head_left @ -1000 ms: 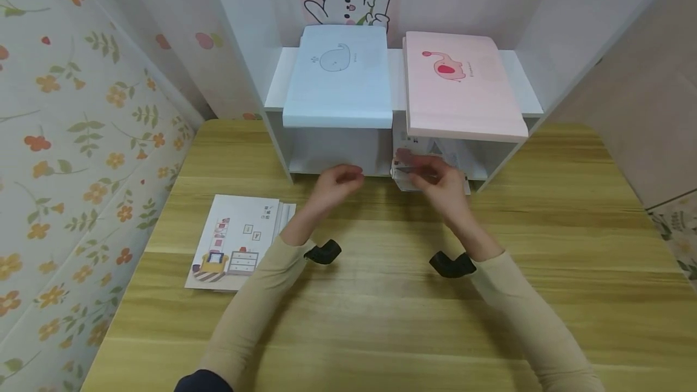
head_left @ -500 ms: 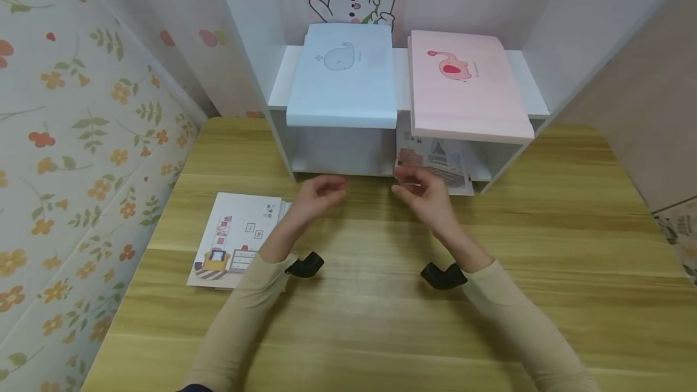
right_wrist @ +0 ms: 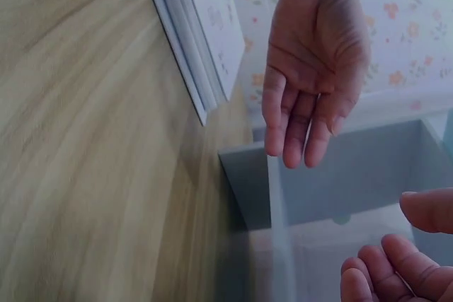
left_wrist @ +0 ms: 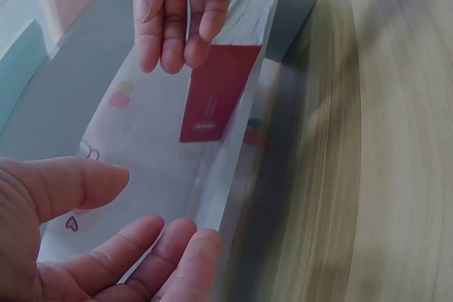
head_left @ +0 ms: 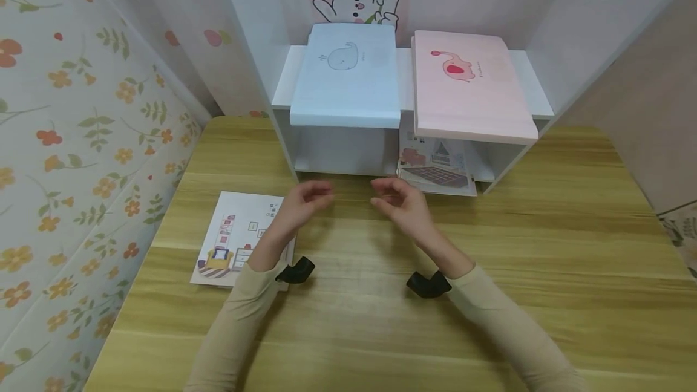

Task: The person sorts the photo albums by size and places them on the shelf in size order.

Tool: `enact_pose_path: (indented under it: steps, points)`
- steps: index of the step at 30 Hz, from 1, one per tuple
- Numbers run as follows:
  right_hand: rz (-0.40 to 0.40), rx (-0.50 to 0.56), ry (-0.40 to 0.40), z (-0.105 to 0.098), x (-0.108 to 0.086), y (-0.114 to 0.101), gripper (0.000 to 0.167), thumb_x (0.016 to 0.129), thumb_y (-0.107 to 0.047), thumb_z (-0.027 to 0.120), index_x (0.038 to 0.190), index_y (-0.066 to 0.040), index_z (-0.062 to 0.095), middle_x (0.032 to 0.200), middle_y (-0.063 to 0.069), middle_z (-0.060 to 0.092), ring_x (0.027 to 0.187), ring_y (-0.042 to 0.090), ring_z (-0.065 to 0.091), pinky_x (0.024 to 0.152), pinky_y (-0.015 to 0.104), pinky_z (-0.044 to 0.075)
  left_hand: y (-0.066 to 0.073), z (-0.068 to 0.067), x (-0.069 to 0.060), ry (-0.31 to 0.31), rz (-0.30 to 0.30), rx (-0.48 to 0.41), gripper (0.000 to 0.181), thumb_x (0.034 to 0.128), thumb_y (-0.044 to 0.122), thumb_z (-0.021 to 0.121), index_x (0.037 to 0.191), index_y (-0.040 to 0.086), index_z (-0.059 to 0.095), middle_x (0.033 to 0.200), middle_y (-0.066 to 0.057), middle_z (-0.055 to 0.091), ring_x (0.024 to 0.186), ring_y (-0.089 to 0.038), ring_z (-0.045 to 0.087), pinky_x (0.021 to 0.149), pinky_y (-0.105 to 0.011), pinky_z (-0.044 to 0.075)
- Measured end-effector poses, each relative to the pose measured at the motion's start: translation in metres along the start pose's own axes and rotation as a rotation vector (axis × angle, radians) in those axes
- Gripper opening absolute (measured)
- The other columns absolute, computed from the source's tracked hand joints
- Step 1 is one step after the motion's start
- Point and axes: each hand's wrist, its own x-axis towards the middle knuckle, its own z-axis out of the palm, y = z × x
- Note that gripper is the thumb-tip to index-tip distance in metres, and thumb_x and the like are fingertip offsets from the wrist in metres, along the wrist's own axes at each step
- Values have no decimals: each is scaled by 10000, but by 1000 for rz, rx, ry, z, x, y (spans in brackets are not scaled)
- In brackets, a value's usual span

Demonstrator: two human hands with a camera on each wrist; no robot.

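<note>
My left hand (head_left: 298,209) hovers over the table, its fingers relaxed and holding nothing. It is just right of a stack of white booklets (head_left: 242,216) printed with a room scene, and my forearm covers part of that stack. Opposite it, my right hand (head_left: 404,205) is also in the air with loosely bent fingers and no object in them. Close by, in the shelf's lower right compartment, lie booklets with a building picture (head_left: 435,168), jutting slightly past the front edge. In the left wrist view a red spine (left_wrist: 216,97) shows in that compartment.
A white shelf unit (head_left: 405,77) stands at the back of the wooden table (head_left: 348,331). On its middle board lie a light blue whale book (head_left: 348,77) and a pink elephant book (head_left: 471,89), both overhanging the front. Floral fabric (head_left: 81,168) hangs at left.
My right hand has let go of the booklets in the lower right compartment and drawn back left and nearer. My left hand has moved left and nearer, toward the booklet stack.
</note>
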Motion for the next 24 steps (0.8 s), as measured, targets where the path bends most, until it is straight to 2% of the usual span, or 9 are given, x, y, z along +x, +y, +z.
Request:
enact_pose_path:
  steps: [3, 10, 16, 24]
  points:
    - [15, -7, -16, 6, 0, 0, 311, 811, 82, 649, 1113, 123, 584, 1106, 253, 603, 956, 363, 595, 776, 203, 491, -2, -4, -3, 22, 0, 20, 362, 901, 60, 584, 1219, -105, 530, 1181, -266, 573, 1068, -308, 561, 870, -308, 454]
    - [22, 1, -66, 18, 0, 4, 300, 815, 84, 643, 1103, 139, 583, 1092, 277, 601, 953, 370, 596, 829, 346, 503, -8, -17, -13, 68, -25, 36, 355, 908, 69, 582, 1222, -93, 544, 1192, -259, 577, 1074, -293, 571, 833, -239, 454]
    - [45, -1, -122, 28, -2, 10, 300, 835, 62, 630, 1121, 132, 574, 1102, 300, 584, 955, 347, 604, 836, 349, 505, -16, -31, -23, 116, -78, 29, 367, 913, 58, 572, 1237, -108, 527, 1186, -266, 576, 1040, -237, 584, 798, -177, 461]
    - [46, 12, -198, 40, -4, 16, 320, 849, 49, 617, 1146, 149, 549, 1123, 307, 576, 1001, 372, 588, 862, 382, 493, -19, -54, -35, 229, -130, 114, 359, 925, 101, 570, 1230, -86, 543, 1163, -231, 586, 939, -100, 553, 758, -171, 447]
